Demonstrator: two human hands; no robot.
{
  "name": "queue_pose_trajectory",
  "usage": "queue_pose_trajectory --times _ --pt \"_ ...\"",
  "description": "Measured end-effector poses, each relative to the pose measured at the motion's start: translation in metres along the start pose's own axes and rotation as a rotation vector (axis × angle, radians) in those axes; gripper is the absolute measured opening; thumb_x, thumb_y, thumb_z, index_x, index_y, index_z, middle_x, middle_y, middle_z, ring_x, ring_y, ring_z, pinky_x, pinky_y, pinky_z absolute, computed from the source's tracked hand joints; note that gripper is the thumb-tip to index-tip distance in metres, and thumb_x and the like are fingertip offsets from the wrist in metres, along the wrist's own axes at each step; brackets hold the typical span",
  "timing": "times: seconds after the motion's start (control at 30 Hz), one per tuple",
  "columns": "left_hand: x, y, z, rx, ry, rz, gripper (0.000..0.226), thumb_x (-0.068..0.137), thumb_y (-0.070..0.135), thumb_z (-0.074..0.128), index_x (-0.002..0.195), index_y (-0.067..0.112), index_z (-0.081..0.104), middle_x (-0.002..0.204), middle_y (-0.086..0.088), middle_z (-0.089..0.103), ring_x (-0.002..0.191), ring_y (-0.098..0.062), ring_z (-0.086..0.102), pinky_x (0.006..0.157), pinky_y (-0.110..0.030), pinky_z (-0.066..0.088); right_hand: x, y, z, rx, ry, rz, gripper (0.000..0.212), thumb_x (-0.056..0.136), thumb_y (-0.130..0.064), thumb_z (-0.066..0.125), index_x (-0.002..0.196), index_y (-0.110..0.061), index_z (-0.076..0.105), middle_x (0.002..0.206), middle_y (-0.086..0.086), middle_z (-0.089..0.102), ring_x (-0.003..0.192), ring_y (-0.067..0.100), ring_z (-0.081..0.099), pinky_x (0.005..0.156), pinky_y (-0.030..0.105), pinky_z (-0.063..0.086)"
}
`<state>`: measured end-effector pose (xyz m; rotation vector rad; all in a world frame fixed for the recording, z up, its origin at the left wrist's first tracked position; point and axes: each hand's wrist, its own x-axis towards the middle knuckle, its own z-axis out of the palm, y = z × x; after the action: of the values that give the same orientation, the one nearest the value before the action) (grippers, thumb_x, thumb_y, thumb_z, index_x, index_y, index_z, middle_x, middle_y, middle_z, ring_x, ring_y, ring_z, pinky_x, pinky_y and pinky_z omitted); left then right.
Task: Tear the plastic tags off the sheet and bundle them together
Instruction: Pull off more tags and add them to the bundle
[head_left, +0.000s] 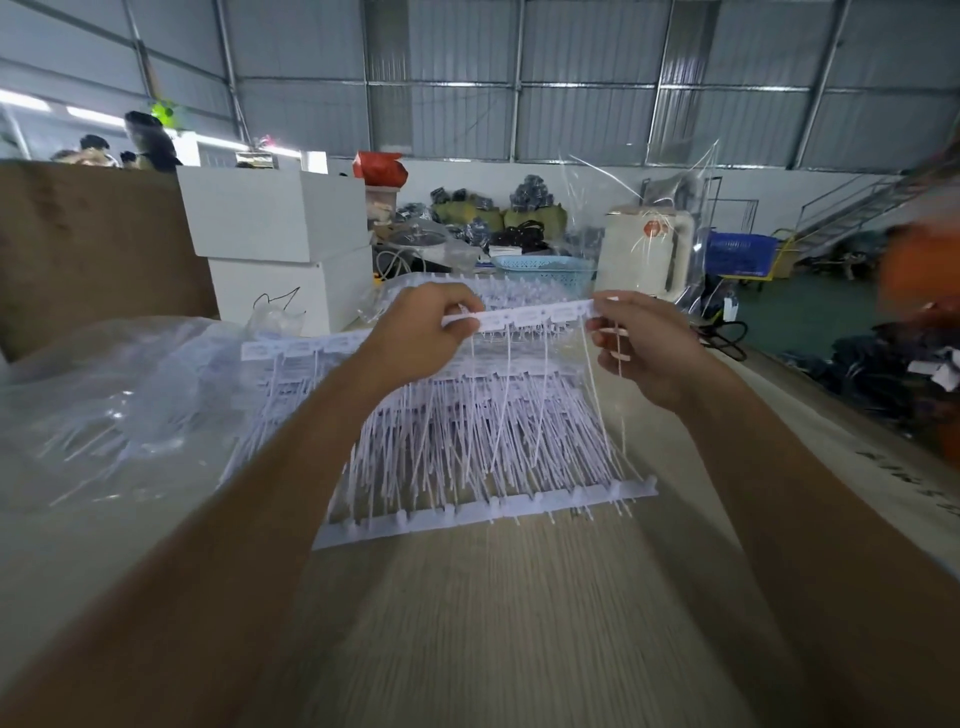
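Holding one strip of plastic tags (535, 315) up between both hands, tearing barely begun.

My left hand (421, 332) pinches the strip's left end; my right hand (644, 343) pinches its right end, with what looks like one loosened tail curled in its fingers. The other tags hang joined along the header. Below and beyond my hands lies the stack of sheets (467, 441), uncut, on the table (519, 623). No finished bundle is visible; I judge nearly everything remains. Left of my left arm: crumpled clear bags (104, 405).
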<state>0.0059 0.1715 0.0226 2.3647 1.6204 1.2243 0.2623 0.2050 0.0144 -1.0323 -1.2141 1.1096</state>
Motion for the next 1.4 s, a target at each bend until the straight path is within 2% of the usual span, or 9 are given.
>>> queue_pose_trajectory --times 0.1,0.23,0.53,0.73,0.97,1.07,1.17,1.3,1.4 --pt "0.004 0.015 -0.005 -0.015 0.054 0.042 0.014 0.097 0.019 0.065 0.110 0.021 0.071 0.085 0.004 0.067 0.074 -0.016 0.063 0.071 -0.031 0.049 -0.001 -0.006 0.005 0.055 0.166 -0.114 0.009 0.096 -0.017 0.068 0.102 -0.016 0.073 0.070 -0.004 0.069 0.055 0.005 0.057 0.048 0.018 0.043" --pt "0.009 0.032 -0.016 0.003 0.113 0.097 0.020 0.093 0.016 0.069 0.112 0.023 0.072 0.094 -0.001 0.070 0.089 -0.017 0.066 0.090 -0.035 0.053 -0.006 -0.013 0.013 0.205 0.278 -0.160 0.009 0.093 -0.014 0.069 0.095 -0.021 0.075 0.063 -0.007 0.068 0.054 0.004 0.055 0.049 0.019 0.043" --pt "0.008 0.051 -0.042 0.172 0.192 0.162 0.019 0.096 0.017 0.066 0.111 0.025 0.075 0.103 -0.001 0.073 0.094 -0.020 0.065 0.092 -0.043 0.053 -0.013 -0.021 0.022 0.376 0.167 -0.160 0.017 0.095 -0.011 0.064 0.105 -0.018 0.075 0.070 -0.002 0.066 0.059 0.009 0.056 0.055 0.023 0.045" --pt "0.009 0.060 -0.051 0.300 0.327 0.243 0.022 0.099 0.019 0.060 0.116 0.028 0.072 0.115 0.004 0.072 0.112 -0.021 0.059 0.107 -0.046 0.036 -0.013 -0.034 0.022 0.489 0.128 -0.215 0.018 0.095 -0.011 0.062 0.110 -0.015 0.073 0.068 -0.002 0.063 0.056 0.009 0.054 0.053 0.024 0.044" --pt "0.006 0.056 -0.053 0.475 0.401 0.228 0.024 0.098 0.018 0.057 0.114 0.032 0.068 0.114 0.006 0.070 0.115 -0.023 0.053 0.095 -0.041 0.023 -0.015 -0.032 0.023 0.343 0.085 -0.218 0.015 0.098 -0.010 0.060 0.104 -0.015 0.073 0.083 0.005 0.070 0.069 0.014 0.061 0.062 0.027 0.053" --pt "0.005 0.052 -0.061 0.638 0.458 0.230 0.023 0.093 0.015 0.060 0.111 0.026 0.069 0.112 -0.003 0.071 0.112 -0.030 0.054 0.097 -0.044 0.022 -0.013 -0.031 0.018 -0.025 0.051 -0.313 0.016 0.097 -0.012 0.067 0.088 -0.023 0.075 0.102 0.004 0.073 0.086 0.014 0.064 0.073 0.027 0.056" --pt "0.005 0.048 -0.066 0.763 0.474 0.248 0.022 0.089 0.013 0.060 0.107 0.021 0.068 0.105 -0.009 0.072 0.106 -0.033 0.057 0.097 -0.044 0.020 -0.011 -0.033 0.011 -0.287 -0.047 -0.409 0.016 0.094 -0.010 0.071 0.086 -0.024 0.074 0.092 -0.003 0.071 0.079 0.009 0.064 0.070 0.023 0.054" --pt "0.005 0.046 -0.065 0.780 0.485 0.226 0.030 0.092 0.021 0.056 0.120 0.019 0.063 0.112 -0.012 0.066 0.113 -0.035 0.053 0.104 -0.051 0.025 -0.011 -0.039 0.009 -0.140 -0.131 -0.419 0.015 0.094 -0.005 0.069 0.090 -0.018 0.076 0.083 0.000 0.069 0.073 0.011 0.065 0.070 0.024 0.057" --pt "0.004 0.048 -0.059 0.768 0.462 0.228 0.040 0.097 0.034 0.051 0.134 0.020 0.054 0.130 -0.015 0.056 0.126 -0.035 0.046 0.115 -0.056 0.017 -0.014 -0.042 0.011 -0.032 -0.183 -0.404 0.018 0.094 -0.005 0.068 0.086 -0.019 0.077 0.083 0.003 0.068 0.075 0.013 0.064 0.072 0.026 0.057"
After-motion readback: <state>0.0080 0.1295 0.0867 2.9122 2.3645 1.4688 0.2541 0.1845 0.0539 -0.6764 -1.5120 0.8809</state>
